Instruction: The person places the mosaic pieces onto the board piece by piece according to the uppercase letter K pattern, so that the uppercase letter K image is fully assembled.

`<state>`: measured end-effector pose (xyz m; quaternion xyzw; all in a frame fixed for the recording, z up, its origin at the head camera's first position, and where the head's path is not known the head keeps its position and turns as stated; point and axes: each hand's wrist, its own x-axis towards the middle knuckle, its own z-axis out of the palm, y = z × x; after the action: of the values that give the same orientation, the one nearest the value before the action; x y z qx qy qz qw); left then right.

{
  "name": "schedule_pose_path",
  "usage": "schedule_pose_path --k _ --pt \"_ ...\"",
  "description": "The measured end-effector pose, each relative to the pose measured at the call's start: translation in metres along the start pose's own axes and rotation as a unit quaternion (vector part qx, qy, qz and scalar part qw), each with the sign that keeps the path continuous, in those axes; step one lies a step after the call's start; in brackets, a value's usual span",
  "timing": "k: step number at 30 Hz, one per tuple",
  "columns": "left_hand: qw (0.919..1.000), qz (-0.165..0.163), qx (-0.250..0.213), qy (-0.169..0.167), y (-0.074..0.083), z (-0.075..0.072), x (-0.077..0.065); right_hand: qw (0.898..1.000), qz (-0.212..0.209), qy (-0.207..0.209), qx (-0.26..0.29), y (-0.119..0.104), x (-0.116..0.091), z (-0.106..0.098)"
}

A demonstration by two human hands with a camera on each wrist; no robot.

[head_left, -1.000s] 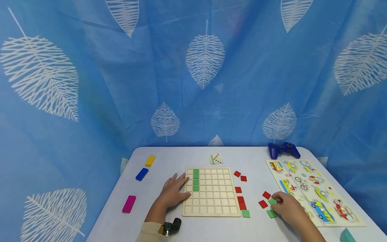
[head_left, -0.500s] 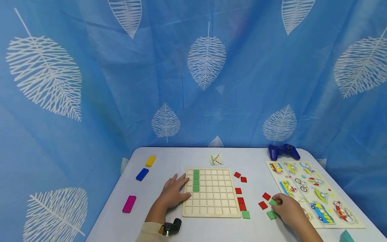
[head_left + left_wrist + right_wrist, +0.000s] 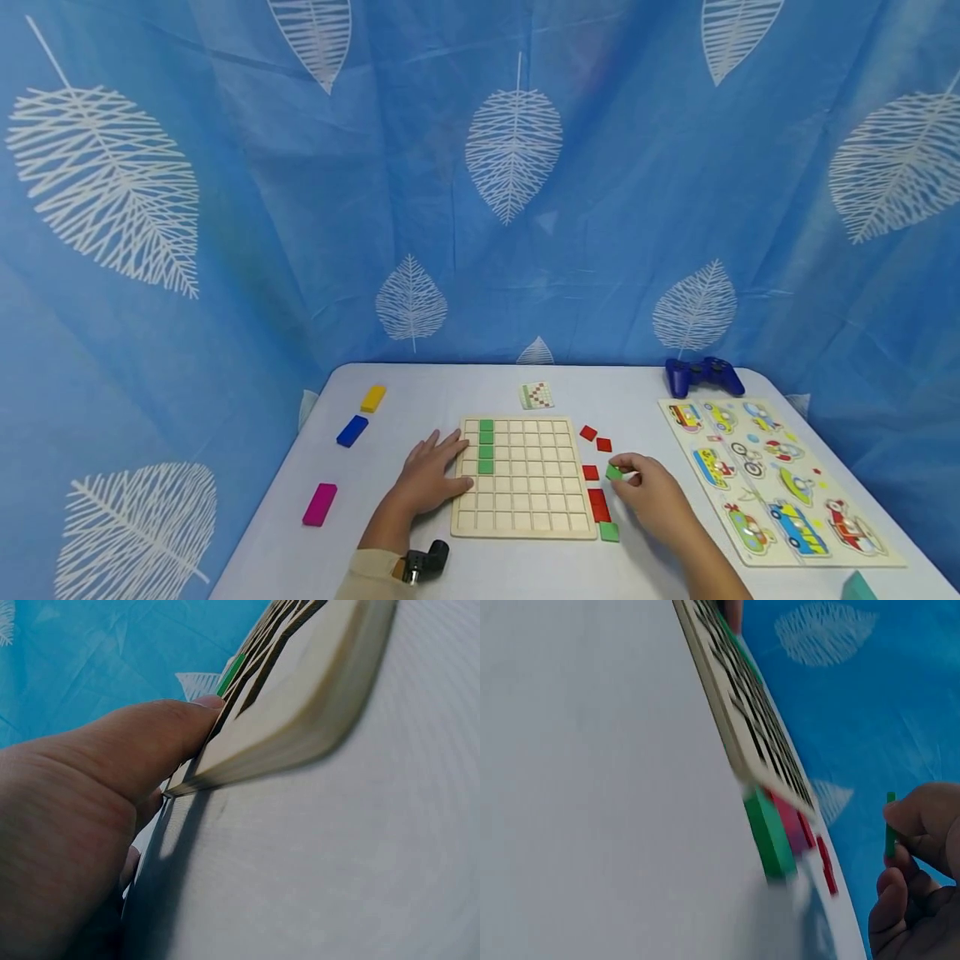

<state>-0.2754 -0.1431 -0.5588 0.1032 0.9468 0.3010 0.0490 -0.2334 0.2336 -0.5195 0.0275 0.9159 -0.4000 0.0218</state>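
Note:
A pale wooden grid board (image 3: 525, 504) lies flat on the table, with a column of several green tiles (image 3: 487, 452) in its second column from the left. My left hand (image 3: 427, 475) rests at the board's left edge, fingers spread; in the left wrist view its thumb (image 3: 161, 731) lies over the rim. Right of the board, my right hand (image 3: 651, 496) pinches a small green square tile (image 3: 614, 472) between thumb and fingertips, held up off the table in the right wrist view. Beside the board's right edge lie several red tiles (image 3: 598, 505) and another green tile (image 3: 609, 532).
A small pattern card (image 3: 536, 395) lies behind the board. At right are a vehicle picture puzzle (image 3: 780, 479), a blue game controller (image 3: 703, 377) and a teal block (image 3: 857, 587). Yellow (image 3: 372, 398), blue (image 3: 352, 431) and magenta (image 3: 320, 504) blocks lie at left.
My right hand has moved left toward the board, bringing a green tile from beside the puzzle. The tiles near its former spot are now hidden behind hand and forearm. My left hand stays put.

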Motion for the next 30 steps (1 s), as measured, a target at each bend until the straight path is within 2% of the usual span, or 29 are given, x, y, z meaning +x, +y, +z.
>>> schedule_pose_path --k 5,10,15,20,25,30 --pt "1.0000 -0.004 -0.002 0.000 0.001 -0.001 0.001 0.999 -0.027 -0.009 0.037 -0.034 0.000 0.028" --pt "1.0000 0.001 0.004 0.001 0.001 -0.001 0.002 0.995 -0.059 -0.024 0.073 -0.054 0.002 0.060" --pt "1.0000 0.000 0.008 0.003 0.001 -0.001 0.002 0.986 -0.100 -0.069 0.114 -0.067 0.004 0.087" --pt "1.0000 0.004 0.008 0.000 0.000 -0.001 0.002 0.978 -0.115 -0.110 0.132 -0.081 0.006 0.104" --pt "0.9998 0.010 0.015 -0.003 -0.001 0.000 0.003 0.976 -0.127 -0.123 0.128 -0.089 0.010 0.119" --pt "0.9998 0.010 0.017 -0.003 -0.002 0.001 0.003 0.977 -0.141 -0.132 0.085 -0.094 0.016 0.132"
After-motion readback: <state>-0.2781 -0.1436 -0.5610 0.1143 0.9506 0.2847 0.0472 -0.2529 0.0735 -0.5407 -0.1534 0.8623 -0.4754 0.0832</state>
